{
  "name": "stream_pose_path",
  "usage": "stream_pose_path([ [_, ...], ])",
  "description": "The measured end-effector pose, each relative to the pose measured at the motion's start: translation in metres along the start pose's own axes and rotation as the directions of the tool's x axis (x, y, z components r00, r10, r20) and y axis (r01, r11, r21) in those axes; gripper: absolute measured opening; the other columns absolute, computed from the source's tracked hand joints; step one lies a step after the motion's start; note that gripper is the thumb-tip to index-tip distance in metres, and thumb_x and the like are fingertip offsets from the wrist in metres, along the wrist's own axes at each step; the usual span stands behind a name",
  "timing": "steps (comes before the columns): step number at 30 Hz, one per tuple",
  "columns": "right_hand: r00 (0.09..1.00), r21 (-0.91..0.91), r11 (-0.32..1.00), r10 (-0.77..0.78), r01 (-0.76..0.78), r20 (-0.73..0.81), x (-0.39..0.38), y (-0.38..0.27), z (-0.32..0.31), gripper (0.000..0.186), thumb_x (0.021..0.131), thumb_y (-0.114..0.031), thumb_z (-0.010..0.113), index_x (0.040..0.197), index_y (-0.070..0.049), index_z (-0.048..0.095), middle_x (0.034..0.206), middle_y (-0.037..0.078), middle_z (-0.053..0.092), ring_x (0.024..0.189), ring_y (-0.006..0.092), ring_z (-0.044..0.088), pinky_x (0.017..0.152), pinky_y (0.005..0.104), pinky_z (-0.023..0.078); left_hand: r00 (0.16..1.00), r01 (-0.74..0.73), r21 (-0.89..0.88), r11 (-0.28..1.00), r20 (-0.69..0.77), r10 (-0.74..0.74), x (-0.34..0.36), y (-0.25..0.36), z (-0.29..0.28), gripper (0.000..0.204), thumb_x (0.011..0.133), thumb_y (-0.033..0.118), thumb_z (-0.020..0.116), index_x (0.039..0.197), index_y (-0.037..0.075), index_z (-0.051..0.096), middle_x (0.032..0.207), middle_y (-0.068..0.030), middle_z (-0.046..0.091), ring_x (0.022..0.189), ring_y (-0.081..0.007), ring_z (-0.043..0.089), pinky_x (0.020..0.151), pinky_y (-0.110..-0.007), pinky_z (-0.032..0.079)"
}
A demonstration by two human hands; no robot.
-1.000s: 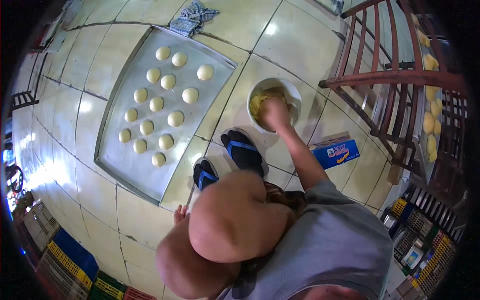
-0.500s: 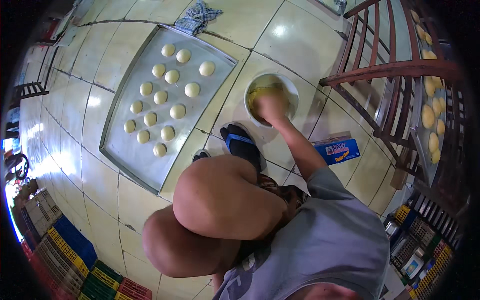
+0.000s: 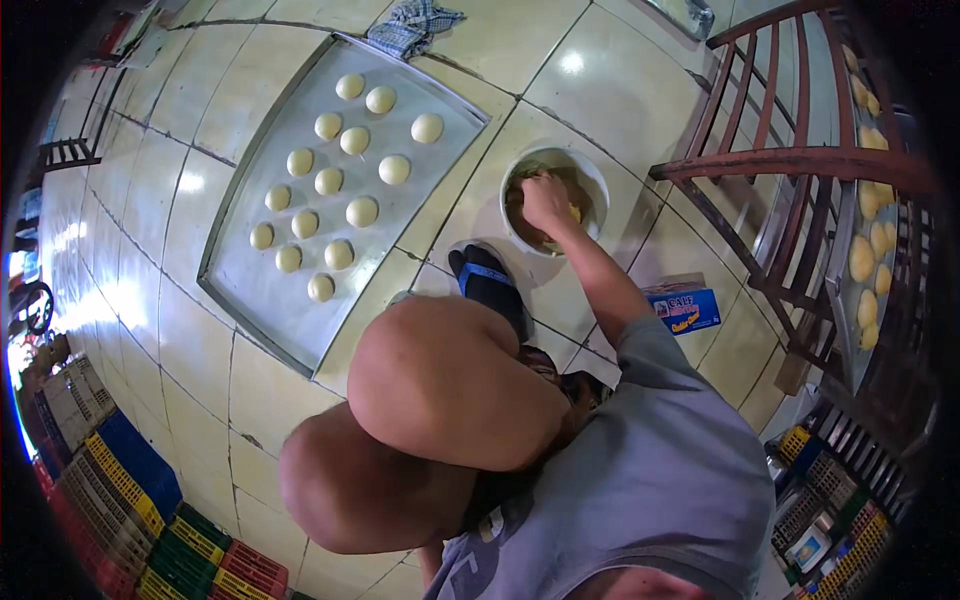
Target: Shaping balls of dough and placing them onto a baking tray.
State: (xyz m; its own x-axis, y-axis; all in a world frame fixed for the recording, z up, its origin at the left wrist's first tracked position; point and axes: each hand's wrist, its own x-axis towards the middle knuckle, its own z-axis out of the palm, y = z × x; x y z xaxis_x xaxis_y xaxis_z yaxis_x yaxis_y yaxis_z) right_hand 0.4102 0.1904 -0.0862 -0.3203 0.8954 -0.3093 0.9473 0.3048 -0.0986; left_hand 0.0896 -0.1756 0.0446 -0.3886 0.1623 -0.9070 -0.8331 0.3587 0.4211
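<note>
My right hand (image 3: 547,202) reaches down inside a round white bucket (image 3: 600,195) on the tiled floor, its fingers curled closed. What they hold, if anything, is hidden. Yellow, batter-like stuff (image 3: 575,212) shows around the hand, with darker brown walls inside the bucket. My left hand is not in view; only a bit of the left arm (image 3: 431,562) shows below my bent knees. To the left of the bucket lies a large metal tray (image 3: 255,315) bearing several round, pale dough balls (image 3: 354,140), spaced apart in slanting rows.
A blue box (image 3: 686,311) lies on the floor near my right forearm. Beyond it stands a reddish-brown rack (image 3: 790,163) with a tray of golden buns (image 3: 861,258). A checked cloth (image 3: 412,27) is at the tray's far corner. Stacked plastic crates (image 3: 140,480) fill the lower left.
In the bucket my right hand has shifted from a blurred spot at the middle toward the far side. The view has tilted slightly; tray and dough balls stay put.
</note>
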Motion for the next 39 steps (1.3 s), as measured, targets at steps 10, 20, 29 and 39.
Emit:
stream_pose_path([
  [10,0.992,0.425,0.9,0.12,-0.094,-0.035,-0.039,-0.009,-0.063,0.014,0.073,-0.009,0.059,0.083,-0.005,0.068,0.081,0.02,0.068,0.077,0.0414,0.063,0.068,0.0468,0.051,0.991,0.053,0.007,0.999,-0.122,-0.052,-0.017,0.006,-0.009,0.047,0.095,0.028,0.054,0.135,0.004,0.044,0.116,-0.0077,0.057,0.09,-0.015,0.055,0.081,-0.029,0.045],
  [20,0.999,0.566,0.824,0.051,-0.034,-0.016,-0.043,0.003,-0.05,0.022,0.074,-0.007,0.061,0.093,-0.002,0.069,0.09,0.014,0.07,0.081,0.0371,0.064,0.073,0.041,0.051,0.973,0.073,-0.006,0.997,-0.22,-0.072,-0.032,0.019,-0.003,0.048,0.095,0.027,0.054,0.136,0.004,0.043,0.116,-0.007,0.057,0.091,-0.0148,0.054,0.081,-0.028,0.045],
  [29,0.992,0.71,0.694,0.114,-0.121,0.058,-0.056,0.007,-0.044,0.024,0.076,-0.011,0.066,0.097,-0.002,0.071,0.087,0.01,0.071,0.072,0.0271,0.065,0.07,0.0346,0.051,0.955,0.098,-0.018,0.995,-0.278,-0.099,-0.045,0.033,0.015,0.049,0.095,0.025,0.054,0.136,0.004,0.042,0.116,-0.0063,0.056,0.091,-0.0147,0.054,0.081,-0.027,0.044],
  [39,0.947,0.785,0.605,0.311,-0.135,-0.077,-0.051,0.028,-0.049,0.028,0.074,-0.018,0.07,0.097,-0.001,0.071,0.078,0.012,0.071,0.069,0.0245,0.066,0.065,0.0317,0.051,0.931,0.143,-0.02,0.989,-0.336,-0.142,-0.065,0.052,0.045,0.05,0.094,0.024,0.054,0.137,0.004,0.04,0.116,-0.0056,0.056,0.091,-0.0145,0.053,0.082,-0.027,0.043],
])
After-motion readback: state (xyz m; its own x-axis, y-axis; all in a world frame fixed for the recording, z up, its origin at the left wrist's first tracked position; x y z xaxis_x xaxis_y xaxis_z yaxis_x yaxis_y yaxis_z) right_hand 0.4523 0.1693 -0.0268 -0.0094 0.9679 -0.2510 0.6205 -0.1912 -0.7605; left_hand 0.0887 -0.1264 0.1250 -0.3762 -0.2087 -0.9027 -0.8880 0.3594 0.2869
